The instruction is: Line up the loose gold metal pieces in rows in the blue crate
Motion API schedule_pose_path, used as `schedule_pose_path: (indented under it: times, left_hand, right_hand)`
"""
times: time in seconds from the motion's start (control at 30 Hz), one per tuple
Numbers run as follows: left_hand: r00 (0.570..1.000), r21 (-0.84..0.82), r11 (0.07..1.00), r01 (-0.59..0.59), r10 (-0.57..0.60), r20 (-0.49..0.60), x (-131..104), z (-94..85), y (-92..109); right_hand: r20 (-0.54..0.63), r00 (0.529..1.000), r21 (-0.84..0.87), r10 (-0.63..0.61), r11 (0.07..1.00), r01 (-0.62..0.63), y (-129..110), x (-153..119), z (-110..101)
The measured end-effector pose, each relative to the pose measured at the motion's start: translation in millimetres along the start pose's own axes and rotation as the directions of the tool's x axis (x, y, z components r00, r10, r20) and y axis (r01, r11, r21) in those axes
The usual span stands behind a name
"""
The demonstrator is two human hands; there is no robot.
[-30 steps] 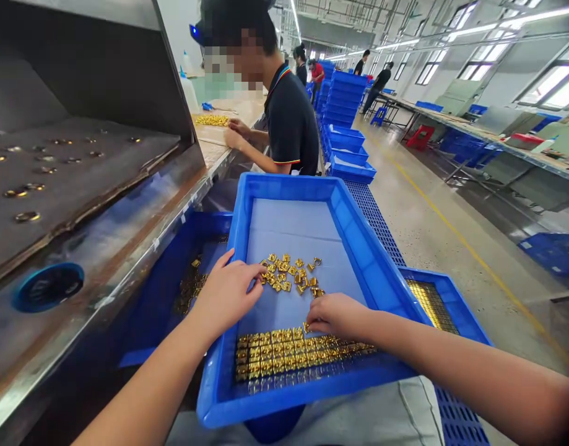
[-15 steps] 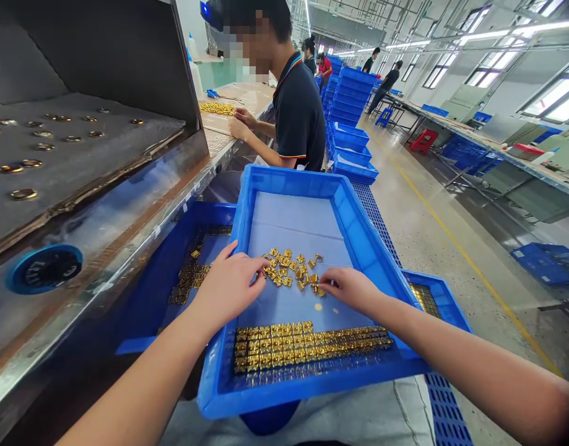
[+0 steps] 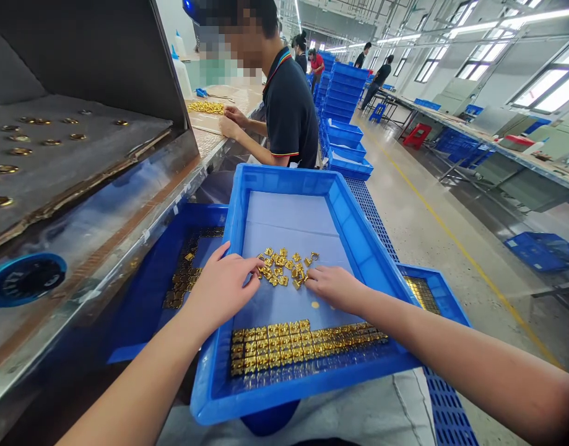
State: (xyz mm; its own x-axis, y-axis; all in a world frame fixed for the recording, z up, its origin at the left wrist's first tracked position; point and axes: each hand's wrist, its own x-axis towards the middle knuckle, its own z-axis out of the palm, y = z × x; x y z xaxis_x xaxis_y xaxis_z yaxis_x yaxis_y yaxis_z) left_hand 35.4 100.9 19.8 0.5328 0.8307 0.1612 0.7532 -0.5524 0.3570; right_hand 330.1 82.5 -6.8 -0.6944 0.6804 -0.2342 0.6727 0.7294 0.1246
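- Left hand (image 3: 228,288) reaches over the left rim of the blue tray (image 3: 200,396) — fingertips at the left edge of the loose gold pieces (image 3: 282,266), thumb and index fingers spread a little apart
- Right hand (image 3: 337,288) at the right edge of that same pile, fingers bunched and curled down; tips partly hidden, cannot tell if they pinch a piece
- Loose pieces lie jumbled mid-tray on a pale liner (image 3: 288,214), between the 2 hands
- Neat rows of gold pieces (image 3: 270,350) packed along the near end of the tray; farthest row stops partway across
- Tray sits tilted above the person's pale-clad lap (image 3: 358,402)
- Left tray (image 3: 121,356), lower and partly covered, has more gold pieces; right tray (image 3: 451,303) too, in tight rows
- Far left: dark box (image 3: 103,56) with gold rings (image 3: 21,152) scattered on grey cloth (image 3: 93,145), blue-rimmed dial (image 3: 26,279) below
- Ahead: co-worker in dark shirt (image 3: 291,118) at the bench (image 3: 238,93), both hands near a gold heap (image 3: 205,107) — stacked blue trays (image 3: 344,93) behind
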Motion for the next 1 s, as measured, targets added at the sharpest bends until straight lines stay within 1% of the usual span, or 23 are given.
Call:
schedule_pose_path:
  times: [0.07, 0.1, 0.13, 0.2, 0.23, 0.27, 0.3, 0.33, 0.53, 0.8, 1.0]
  left_hand:
    - [1.000, 0.012, 1.000, 0.002, -0.002, 0.003, 0.0, -0.4, 0.2]
    - [1.000, 0.018, 1.000, 0.003, -0.003, 0.005, 0.0, -0.5, 0.3]
    - [1.000, 0.022, 1.000, 0.003, -0.003, 0.007, 0.0, -0.6, 0.2]
    - [1.000, 0.024, 1.000, 0.004, -0.004, 0.008, -0.2, -0.5, 0.0]
    - [1.000, 0.023, 1.000, 0.004, -0.004, 0.005, -0.3, -0.3, -0.1]
    - [1.000, 0.021, 1.000, 0.004, -0.004, 0.001, -0.4, -0.1, -0.2]
    - [1.000, 0.018, 1.000, 0.003, -0.003, -0.003, -0.5, 0.3, -0.4]
    - [1.000, 0.014, 1.000, 0.002, -0.002, -0.007, -0.6, 0.7, -0.5]
    - [0.999, -0.002, 1.000, -0.009, 0.009, -0.041, -0.2, 3.2, -1.7]
    - [0.999, 0.007, 1.000, -0.007, 0.007, -0.035, 0.0, 2.0, -0.8]
    - [0.999, 0.026, 1.000, -0.006, 0.007, -0.032, -0.2, 1.9, -0.8]
  right_hand:
    - [-0.023, 0.999, 0.119, 0.049, 0.992, -0.046, -0.6, 1.7, -1.6]
    - [-0.026, 0.995, 0.217, 0.091, 0.973, -0.083, -1.8, 1.7, -2.8]
    - [-0.009, 0.989, 0.333, 0.145, 0.934, -0.133, -3.6, 1.0, -3.9]
    - [0.097, 0.963, 0.541, 0.250, 0.799, -0.262, -8.0, -2.0, -5.5]
    - [0.169, 0.945, 0.607, 0.281, 0.725, -0.324, -10.2, -4.2, -5.7]
    - [0.233, 0.926, 0.645, 0.298, 0.665, -0.376, -12.2, -6.6, -5.4]
    - [0.278, 0.912, 0.663, 0.301, 0.627, -0.409, -14.0, -9.0, -4.7]
    - [0.304, 0.906, 0.671, 0.293, 0.610, -0.422, -15.4, -11.5, -3.8]
    - [0.356, 0.914, 0.634, 0.197, 0.667, -0.391, -17.1, -22.1, 1.1]
    - [0.307, 0.930, 0.617, 0.204, 0.701, -0.357, -14.8, -25.4, -0.2]
    - [0.304, 0.945, 0.593, 0.120, 0.753, -0.286, -20.6, -25.6, -0.5]
